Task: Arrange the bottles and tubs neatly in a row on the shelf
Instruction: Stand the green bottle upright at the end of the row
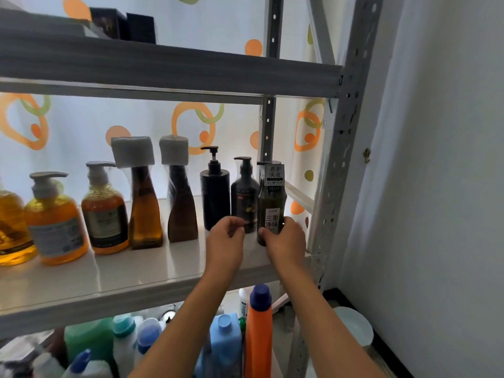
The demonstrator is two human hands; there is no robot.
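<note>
gripping the olive-green bottle (271, 205) near its base with the right hand (286, 238), at the right end of the shelf (136, 271) row; hovering the left hand (225, 241) half-curled, pinching nothing, just before the dark pump bottle (244, 195).

Leftmost amber bottle (12, 227) cut by frame edge (pump unseen); lower-shelf labels unreadable.

A white shelf (131, 271) carries a row of upright bottles (144, 203).
</note>
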